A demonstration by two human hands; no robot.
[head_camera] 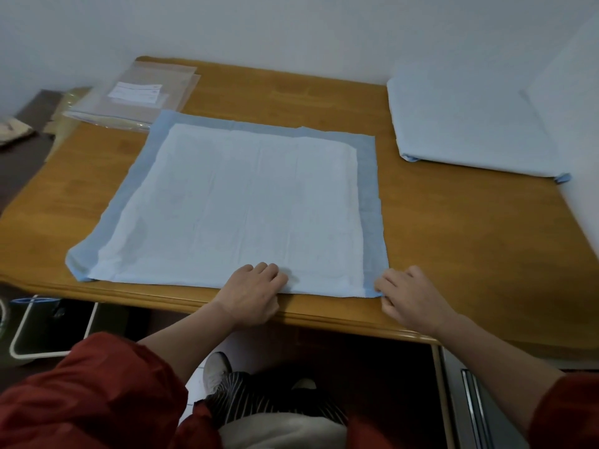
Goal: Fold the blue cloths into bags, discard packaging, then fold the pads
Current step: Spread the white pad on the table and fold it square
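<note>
A large pad [246,202], white in the middle with a blue border, lies spread flat on the wooden table [453,254]. My left hand [254,291] grips the pad's near edge around its middle, fingers curled onto it. The pad's near right corner is pinched by my right hand [410,294]. A folded pale blue cloth [466,124] lies at the table's back right. Clear plastic bags [142,95] with a white label lie at the back left.
The table's near edge runs just under my hands. A white wall stands behind and to the right. Left of the table are a dark surface with a cloth item [13,129] and a white metal frame [39,332] on the floor.
</note>
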